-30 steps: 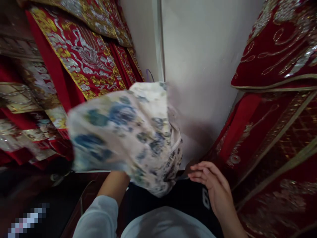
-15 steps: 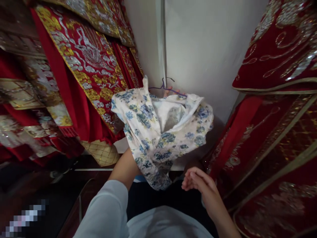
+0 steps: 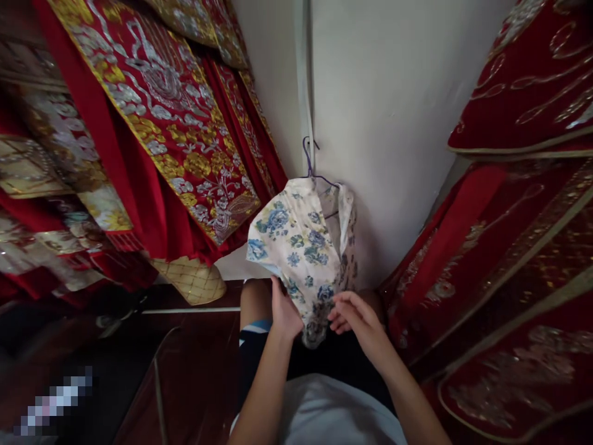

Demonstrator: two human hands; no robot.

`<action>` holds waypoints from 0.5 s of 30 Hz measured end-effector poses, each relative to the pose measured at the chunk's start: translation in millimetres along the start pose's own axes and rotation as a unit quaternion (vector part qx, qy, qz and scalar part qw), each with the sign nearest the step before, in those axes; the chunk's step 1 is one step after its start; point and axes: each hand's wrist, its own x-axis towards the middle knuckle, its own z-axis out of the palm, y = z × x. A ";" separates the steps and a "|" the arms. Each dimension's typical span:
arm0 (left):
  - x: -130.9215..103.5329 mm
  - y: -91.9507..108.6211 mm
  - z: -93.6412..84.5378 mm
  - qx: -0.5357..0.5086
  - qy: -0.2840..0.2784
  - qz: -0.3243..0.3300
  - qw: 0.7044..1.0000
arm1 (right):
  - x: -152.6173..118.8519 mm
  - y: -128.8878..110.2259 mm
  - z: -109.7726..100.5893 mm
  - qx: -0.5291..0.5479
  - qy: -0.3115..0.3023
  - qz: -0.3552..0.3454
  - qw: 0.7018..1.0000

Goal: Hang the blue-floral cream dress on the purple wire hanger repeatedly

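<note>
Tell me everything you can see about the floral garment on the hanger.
The off-white, soft-looking cloth garment with blue flowers and green leaves hangs on a thin dark purple hanger before a pale wall. Its neckline gapes open, showing a light inside; a wide sleeve flares leftward. The cloth narrows and bunches toward the bottom, between left hand and right hand; whether either grips it is unclear.

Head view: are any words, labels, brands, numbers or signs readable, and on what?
None can be read.
Floral garment: printed flowers, no legible lettering.
Red embroidered cloth at left: gold and silver patterns, no legible lettering.
Pixelated patch at lower left: too blurred to tell.
</note>
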 end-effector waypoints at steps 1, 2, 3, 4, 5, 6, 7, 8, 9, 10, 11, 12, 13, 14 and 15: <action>-3.7 -7.1 7.9 -0.003 0.005 -0.004 1.000 | 9.3 6.2 1.4 0.012 0.025 -0.002 1.000; -6.5 -13.2 15.8 0.007 0.016 0.003 1.000 | 19.5 12.1 3.3 0.024 0.051 -0.007 0.998; -8.4 -18.4 22.7 0.031 0.036 0.022 0.999 | 30.1 17.3 5.5 0.033 0.075 -0.015 0.997; -9.1 -22.6 28.1 0.063 0.064 0.048 0.995 | 40.7 21.7 7.8 0.034 0.096 -0.024 0.995; -8.8 -25.7 31.5 0.099 0.099 0.080 0.987 | 50.7 25.1 9.8 0.030 0.110 -0.033 0.993; -7.9 -28.0 32.5 0.130 0.133 0.109 0.976 | 59.8 27.3 11.3 0.020 0.118 -0.040 0.992; -6.8 -29.4 31.1 0.152 0.163 0.129 0.966 | 67.8 28.4 12.2 0.010 0.122 -0.042 0.992; -5.7 -30.2 27.9 0.166 0.187 0.142 0.958 | 74.8 28.2 12.3 0.000 0.122 -0.041 0.992; -4.9 -30.3 23.2 0.174 0.204 0.149 0.952 | 80.7 27.1 11.7 -0.008 0.118 -0.038 0.992; -4.6 -30.0 18.1 0.176 0.215 0.154 0.948 | 85.8 25.3 10.6 -0.016 0.111 -0.039 0.993; -4.8 -29.1 13.3 0.170 0.223 0.155 0.947 | 90.1 23.0 9.5 -0.025 0.099 -0.044 0.994; -5.3 -27.9 9.4 0.157 0.229 0.152 0.948 | 93.8 20.9 8.7 -0.032 0.084 -0.053 0.995; -6.1 -26.3 6.9 0.140 0.234 0.148 0.951 | 96.7 19.1 8.3 -0.037 0.066 -0.063 0.995; -6.9 -24.3 5.9 0.122 0.236 0.141 0.954 | 98.9 17.9 8.7 -0.039 0.048 -0.070 0.996; -7.8 -21.9 6.4 0.105 0.238 0.136 0.956 | 100.1 17.4 9.9 -0.036 0.033 -0.072 0.996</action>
